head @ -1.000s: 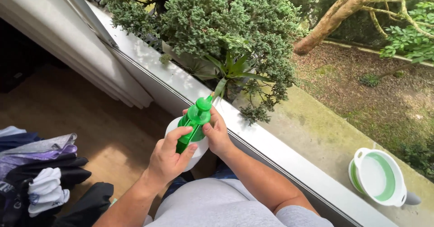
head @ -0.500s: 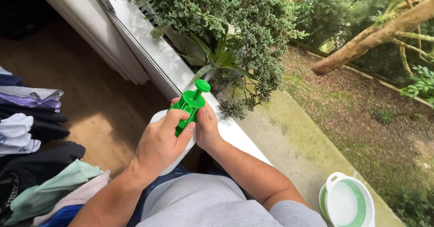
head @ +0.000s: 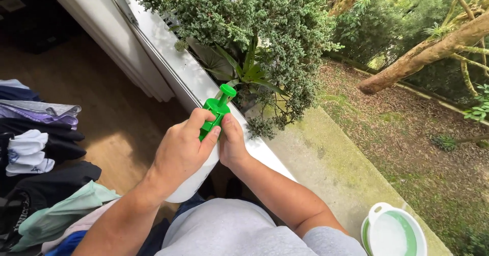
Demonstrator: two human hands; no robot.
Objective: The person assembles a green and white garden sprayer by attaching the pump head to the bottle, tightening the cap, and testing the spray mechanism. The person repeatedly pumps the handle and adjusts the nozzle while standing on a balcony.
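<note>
Both hands close on a spray bottle (head: 196, 177) with a white body and a green pump head (head: 216, 112). The left hand (head: 181, 151) wraps the upper body, its fingers curled over the base of the green head, the grip clamped tight. The right hand (head: 233, 144) presses against the far side of the bottle's neck, thumb up along the green part, likewise clamped on it. The bottle is held in the air above the person's lap, just inside the white window sill (head: 173, 62). Its long axis tilts: the white bottom points down toward the lap and the left forearm, the green knob on top points up and away toward the potted shrub (head: 244, 21) on the sill's outer edge.

Farther out, a concrete ledge (head: 326, 169) runs beyond the sill, with a green and white basin (head: 395, 233) at its near end. Folded clothes (head: 35, 149) lie on the wooden floor to the left.
</note>
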